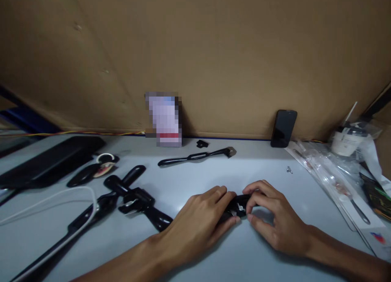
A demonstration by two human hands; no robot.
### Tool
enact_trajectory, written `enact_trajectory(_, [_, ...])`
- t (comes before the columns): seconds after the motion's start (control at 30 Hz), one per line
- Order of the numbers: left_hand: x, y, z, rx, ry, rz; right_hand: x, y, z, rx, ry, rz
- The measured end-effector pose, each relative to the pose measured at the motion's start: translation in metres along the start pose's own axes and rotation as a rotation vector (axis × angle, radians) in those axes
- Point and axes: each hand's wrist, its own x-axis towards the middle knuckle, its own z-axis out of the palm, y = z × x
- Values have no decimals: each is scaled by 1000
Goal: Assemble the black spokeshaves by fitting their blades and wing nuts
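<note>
Low in the middle of the head view, both of my hands are closed on a black spokeshave with bright metal at its centre. My left hand wraps over its left part and hides that handle. The fingers of my right hand pinch its right side from above and below. Behind them lies another black spokeshave body with a slot in its middle. A small black plate is near the wall, and small metal screws lie to the right. More black spokeshaves are heaped left of my left hand.
A white cable crosses the left side, near a long black case. A phone leans on the cardboard wall; a blurred-out panel stands there too. Plastic-wrapped packets and a cup occupy the right.
</note>
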Motion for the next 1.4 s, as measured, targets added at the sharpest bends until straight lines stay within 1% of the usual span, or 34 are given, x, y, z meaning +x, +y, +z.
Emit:
enact_trajectory(0.07, [0,1,-1,7,-6,-12,0,0,0,10,33,-2])
enact_trajectory(0.17, [0,1,-1,8,-15,-20,2,4,1,-8,96,56])
enact_trajectory(0.27, [0,0,0,-6,-11,-8,3,9,3,-64,86,105])
enact_trajectory(0.43, [-1,-3,3,-12,9,10,5,12,6,-130,83,147])
enact_trajectory(0.5, [-2,-4,3,-7,18,9,5,11,6,-106,95,119])
enact_trajectory(0.57, [-3,-4,3,2,20,7,4,9,5,-61,96,57])
enact_trajectory(0.67, [-3,-3,2,14,17,4,2,7,2,-45,33,-47])
enact_trajectory(0.73, [-2,-2,1,10,9,8,1,8,1,-59,0,-81])
enact_trajectory(0.9, [-1,0,1,4,-9,-2,0,9,1,-69,-3,-76])
enact_trajectory(1.07, [-2,-2,1,-12,-2,7,0,9,2,-92,-37,-108])
enact_trajectory(1.23, [-3,-1,1,-5,-3,2,1,4,0,-74,14,-31])
enact_trajectory(1.4, [-3,-1,0,-10,5,5,1,3,-1,7,22,-34])
